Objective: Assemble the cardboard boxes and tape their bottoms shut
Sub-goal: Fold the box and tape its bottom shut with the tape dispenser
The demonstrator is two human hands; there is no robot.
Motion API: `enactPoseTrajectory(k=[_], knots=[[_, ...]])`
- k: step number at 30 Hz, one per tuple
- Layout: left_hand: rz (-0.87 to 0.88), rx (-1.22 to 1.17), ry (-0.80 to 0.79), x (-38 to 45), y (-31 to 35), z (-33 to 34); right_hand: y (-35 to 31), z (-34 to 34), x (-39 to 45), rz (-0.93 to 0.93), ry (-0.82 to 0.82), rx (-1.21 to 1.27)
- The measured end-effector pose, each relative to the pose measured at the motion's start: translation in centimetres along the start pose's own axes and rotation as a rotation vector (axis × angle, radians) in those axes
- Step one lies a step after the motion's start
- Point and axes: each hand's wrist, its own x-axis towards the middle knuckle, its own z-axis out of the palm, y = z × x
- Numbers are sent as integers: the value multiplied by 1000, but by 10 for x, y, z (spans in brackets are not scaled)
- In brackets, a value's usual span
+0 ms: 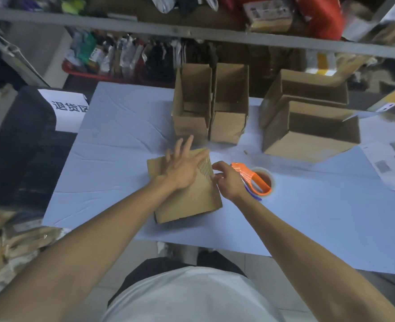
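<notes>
A: Head view. Where is the cardboard box (187,196) placed?

B: On the blue table (113,145), pressed under the flat, spread fingers of the left hand (182,168).

A: Right hand (226,180)?

B: Curled, pinching at the box's right edge, just beside the orange tape dispenser (253,180).

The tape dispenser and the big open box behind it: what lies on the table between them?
Between the tape dispenser and the big open box, the head view shows bare blue table, with one small brown scrap off to the left.
</notes>
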Motion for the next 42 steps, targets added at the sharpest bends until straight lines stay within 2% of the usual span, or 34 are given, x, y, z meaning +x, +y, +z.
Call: enactPoseTrajectory(k=[2, 4, 6, 9, 12, 15, 21, 27, 35, 37, 40, 42], knots=[[46, -86, -113, 6, -7, -6, -12, -7, 4, -60, -52, -45], [-25, -314, -136, 6, -12, -5, -19, -13, 11, -87, -61, -95], [-75, -445, -25, 1, -16, 2, -21, -16, 15, -139, -67, -219], [-36, -592, 125, -3, -16, 9, -18, -10, 18, -194, -99, -305], [-90, -761, 146, -1, -12, 16, -10, 0, 18, -132, -75, -233], [-166, -808, 165, 1, -9, 21, -8, 6, 20, -112, -29, -264], [-181, -774, 167, 5, -9, 19, -16, -3, 29, -49, -102, -121], [-147, -673, 84, 6, -4, 15, -6, -19, 21, -77, -89, -207], [-164, -621, 132, 9, 7, 14, -4, -24, 13, -65, -65, -217], [-154, -496, 183, 6, 11, 15, -4, -24, 9, -30, -29, -151], [-215, -135, 298, -11, 24, 29, -2, -20, 4, 18, 41, -72], [-267, -88, 261, -27, 34, 40, 0, -20, -1, 6, 49, -108]])
